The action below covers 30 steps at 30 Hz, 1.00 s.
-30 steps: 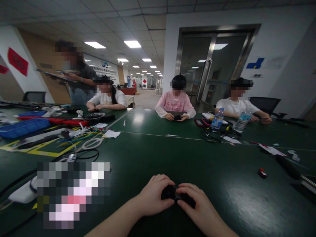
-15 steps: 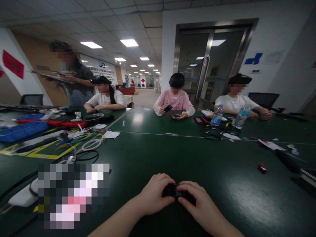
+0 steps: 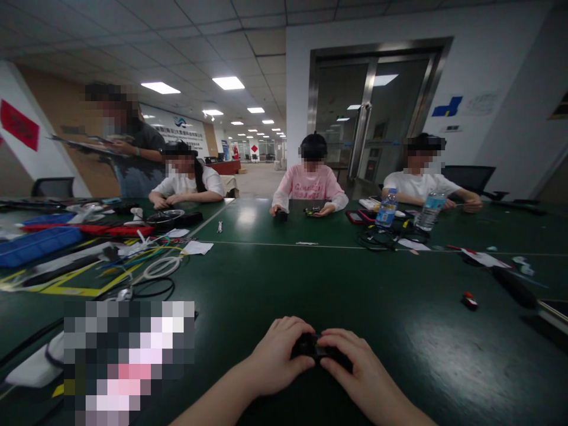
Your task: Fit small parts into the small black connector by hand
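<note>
A small black object (image 3: 318,350) lies between my hands just above or on the green table, low in the head view. Its kind cannot be made out, as fingers cover most of it. My left hand (image 3: 284,354) grips its left end, thumb in front and fingers behind. On the other end, my right hand (image 3: 348,361) is closed in the same way, its fingertips near the middle of the object. The two thumbs almost meet at the near side.
Left on the green table (image 3: 248,278) are cables (image 3: 162,265), a blue tray (image 3: 42,245) and a white power strip (image 3: 35,364). A small red-and-black object (image 3: 469,300) lies right. Water bottles (image 3: 387,208) stand farther back. Several people sit or stand across the table.
The view has tilted up slightly. My hands keep their grip on the black object, almost unmoved. Across the table, the person in pink has lowered a dark object to the tabletop.
</note>
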### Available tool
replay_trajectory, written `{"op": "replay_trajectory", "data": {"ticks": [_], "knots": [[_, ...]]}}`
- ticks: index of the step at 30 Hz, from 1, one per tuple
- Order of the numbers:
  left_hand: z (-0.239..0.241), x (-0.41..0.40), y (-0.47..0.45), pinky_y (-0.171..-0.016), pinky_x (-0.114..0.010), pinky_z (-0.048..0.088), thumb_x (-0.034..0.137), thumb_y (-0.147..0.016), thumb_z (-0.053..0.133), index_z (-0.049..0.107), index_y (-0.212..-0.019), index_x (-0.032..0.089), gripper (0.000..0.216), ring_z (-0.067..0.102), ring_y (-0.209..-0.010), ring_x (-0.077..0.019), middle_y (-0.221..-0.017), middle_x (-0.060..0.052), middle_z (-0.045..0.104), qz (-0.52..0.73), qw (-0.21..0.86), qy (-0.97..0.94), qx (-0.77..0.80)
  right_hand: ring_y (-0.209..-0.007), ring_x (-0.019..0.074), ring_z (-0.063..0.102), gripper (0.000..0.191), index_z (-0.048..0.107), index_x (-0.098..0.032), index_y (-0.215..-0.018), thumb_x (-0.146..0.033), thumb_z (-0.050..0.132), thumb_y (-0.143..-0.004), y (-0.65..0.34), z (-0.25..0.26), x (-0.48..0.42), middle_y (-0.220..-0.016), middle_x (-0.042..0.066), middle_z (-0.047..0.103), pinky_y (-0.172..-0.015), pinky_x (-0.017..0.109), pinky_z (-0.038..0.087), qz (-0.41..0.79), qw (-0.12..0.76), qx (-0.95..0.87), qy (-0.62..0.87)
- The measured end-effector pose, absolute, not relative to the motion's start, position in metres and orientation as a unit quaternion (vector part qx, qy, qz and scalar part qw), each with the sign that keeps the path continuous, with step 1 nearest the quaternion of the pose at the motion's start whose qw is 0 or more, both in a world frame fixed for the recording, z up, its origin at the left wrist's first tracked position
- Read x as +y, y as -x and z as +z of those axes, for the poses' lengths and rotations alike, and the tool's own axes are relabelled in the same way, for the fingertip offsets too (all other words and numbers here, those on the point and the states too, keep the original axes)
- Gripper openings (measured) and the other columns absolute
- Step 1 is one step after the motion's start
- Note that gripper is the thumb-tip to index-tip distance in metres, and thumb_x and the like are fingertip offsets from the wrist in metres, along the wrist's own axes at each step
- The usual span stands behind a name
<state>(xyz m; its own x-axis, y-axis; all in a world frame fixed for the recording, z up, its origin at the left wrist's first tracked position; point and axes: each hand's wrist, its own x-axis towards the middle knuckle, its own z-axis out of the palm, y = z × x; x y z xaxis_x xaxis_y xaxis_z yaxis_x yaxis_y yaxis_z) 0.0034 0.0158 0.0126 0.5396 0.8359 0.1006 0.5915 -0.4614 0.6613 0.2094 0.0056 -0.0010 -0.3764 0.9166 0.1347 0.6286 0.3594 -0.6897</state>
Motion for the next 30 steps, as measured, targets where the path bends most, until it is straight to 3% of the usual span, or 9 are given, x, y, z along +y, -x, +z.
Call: {"op": "replay_trajectory", "data": {"ticks": [8,17,23,30], "knots": [[0.0073,0.0137,-0.0006,-0.092,-0.034,0.04,0.024,-0.079,0.062,0.049,-0.12,0.025,0.043,0.05,-0.105,-0.0227,-0.113,-0.004,0.056,0.236,0.361,-0.792,0.432,-0.116,0.0236,0.051,0.023,0.063,-0.029,-0.105,-0.027,0.057,-0.083,-0.2104,-0.0026,0.0008,-0.123,0.004,0.056,-0.1,0.041,0.04,0.319,0.31,-0.764,0.467],[0.0117,0.0132,0.0008,-0.088,-0.033,0.042,0.028,-0.078,0.064,0.051,-0.116,0.024,0.04,0.052,-0.1,-0.0216,-0.109,-0.004,0.056,0.235,0.357,-0.8,0.421,-0.105,0.0203,0.057,0.019,0.061,-0.025,-0.101,-0.021,0.056,-0.083,-0.2079,0.0052,0.0002,-0.111,0.005,0.06,-0.093,0.034,0.045,0.363,0.324,-0.76,0.43],[0.0131,0.0131,-0.0001,-0.092,-0.035,0.041,0.028,-0.074,0.068,0.048,-0.124,0.023,0.054,0.05,-0.106,-0.0239,-0.115,-0.006,0.055,0.222,0.374,-0.788,0.435,-0.105,0.0202,0.057,0.02,0.062,-0.026,-0.099,-0.018,0.056,-0.082,-0.2073,0.0051,-0.0014,-0.112,0.003,0.059,-0.093,0.034,0.045,0.362,0.313,-0.761,0.439],[0.0113,0.0139,0.0002,-0.091,-0.034,0.042,0.029,-0.076,0.067,0.055,-0.117,0.024,0.043,0.052,-0.103,-0.0222,-0.111,-0.004,0.059,0.218,0.356,-0.8,0.432,-0.104,0.0209,0.058,0.022,0.06,-0.025,-0.102,-0.021,0.056,-0.081,-0.2068,0.0056,-0.0021,-0.111,0.005,0.059,-0.091,0.034,0.046,0.351,0.32,-0.772,0.422]]}}
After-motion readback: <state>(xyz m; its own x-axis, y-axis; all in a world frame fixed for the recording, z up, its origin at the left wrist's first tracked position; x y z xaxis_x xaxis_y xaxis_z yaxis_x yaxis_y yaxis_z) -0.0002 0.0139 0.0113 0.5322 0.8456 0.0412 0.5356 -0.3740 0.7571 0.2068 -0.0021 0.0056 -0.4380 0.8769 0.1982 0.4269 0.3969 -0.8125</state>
